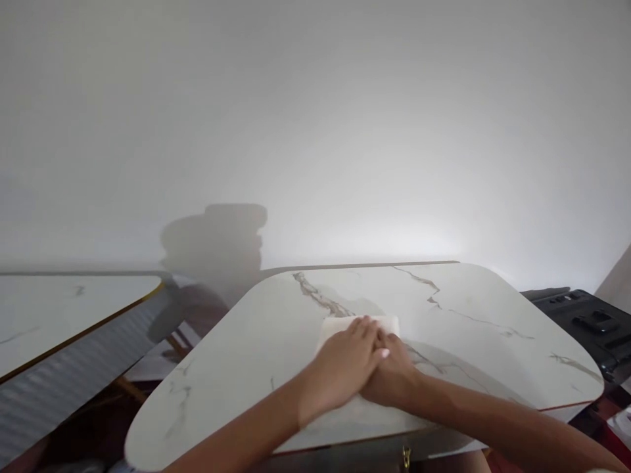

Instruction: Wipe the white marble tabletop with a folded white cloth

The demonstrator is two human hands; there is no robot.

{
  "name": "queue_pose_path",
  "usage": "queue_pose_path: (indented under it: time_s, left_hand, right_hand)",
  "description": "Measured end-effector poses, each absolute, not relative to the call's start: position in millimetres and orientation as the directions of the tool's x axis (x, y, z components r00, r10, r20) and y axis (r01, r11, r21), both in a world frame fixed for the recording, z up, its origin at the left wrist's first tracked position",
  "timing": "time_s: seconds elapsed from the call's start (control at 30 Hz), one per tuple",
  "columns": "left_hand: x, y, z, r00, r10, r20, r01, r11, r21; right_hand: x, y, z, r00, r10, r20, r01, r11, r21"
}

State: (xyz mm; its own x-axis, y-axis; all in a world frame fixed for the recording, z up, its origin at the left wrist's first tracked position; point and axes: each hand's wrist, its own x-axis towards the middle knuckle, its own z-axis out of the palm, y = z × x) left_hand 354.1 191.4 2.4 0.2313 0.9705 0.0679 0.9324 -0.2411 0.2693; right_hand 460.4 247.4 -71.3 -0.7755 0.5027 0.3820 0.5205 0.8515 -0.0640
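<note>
A white folded cloth or pad (331, 326) lies on the marble-patterned tabletop (236, 355), near its middle. My left hand (342, 364) rests flat on it, palm down, overlapping my right hand (392, 374). The fingers of the left hand are stretched forward over the cloth. My right hand is also on the cloth, partly covered by the left, and its fingers are mostly hidden. Both hands touch each other, and whatever lies beneath the palms cannot be seen.
A second marble-patterned table (73, 309) with a gold edge stands at the left. A black case-like object (591, 328) is beyond the tabletop's right edge. A pale wall (315, 131) rises behind, with a shadow on it.
</note>
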Motion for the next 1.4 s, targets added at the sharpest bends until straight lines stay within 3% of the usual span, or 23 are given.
queue_pose_path:
  time_s: [0.07, 0.13, 0.3, 0.5, 0.67, 0.9, 1.0, 1.17, 1.4]
  left_hand:
    - [309.3, 170.3, -16.3, 0.107, 0.994, 0.035, 0.915, -0.113, 0.387]
    - [265.2, 145.6, -35.0, -0.017, 0.994, 0.105, 0.887, -0.034, 0.460]
    - [157.9, 95.0, -64.7, -0.277, 0.921, 0.275, 0.902, 0.150, 0.405]
    - [88.9, 95.3, -67.5, -0.244, 0.928, 0.283, 0.947, 0.165, 0.276]
    - [85.3, 125.6, -75.2, -0.201, 0.931, 0.305, 0.961, 0.127, 0.247]
    - [59.1, 197.9, -78.6, -0.188, 0.950, 0.249, 0.981, 0.167, 0.102]
    - [52.5, 239.6, -77.5, -0.168, 0.956, 0.240, 0.985, 0.152, 0.082]
    - [45.7, 303.8, -74.0, -0.192, 0.943, 0.270, 0.977, 0.158, 0.145]
    - [37.4, 361.9, -62.9, -0.273, 0.936, 0.221, 0.927, 0.194, 0.322]
  right_hand:
    - [424.4, 235.4, -65.7, -0.800, 0.463, 0.382, 0.440, 0.885, -0.151]
    - [385.7, 219.1, -63.2, -0.805, 0.436, 0.402, 0.367, 0.899, -0.239]
    - [288.2, 169.1, -62.0, -0.850, 0.334, 0.406, 0.226, 0.930, -0.291]
    - [237.9, 152.5, -59.1, -0.879, 0.296, 0.374, 0.173, 0.929, -0.328]
    - [240.8, 166.9, -56.5, -0.831, 0.424, 0.359, 0.325, 0.895, -0.306]
    - [218.1, 225.0, -50.7, -0.826, 0.486, 0.286, 0.426, 0.870, -0.248]
    - [203.0, 257.4, -54.4, -0.788, 0.570, 0.235, 0.507, 0.816, -0.278]
    - [182.8, 312.4, -63.7, -0.676, 0.670, 0.305, 0.562, 0.738, -0.375]
    - [164.1, 373.1, -67.2, -0.682, 0.674, 0.286, 0.593, 0.737, -0.324]
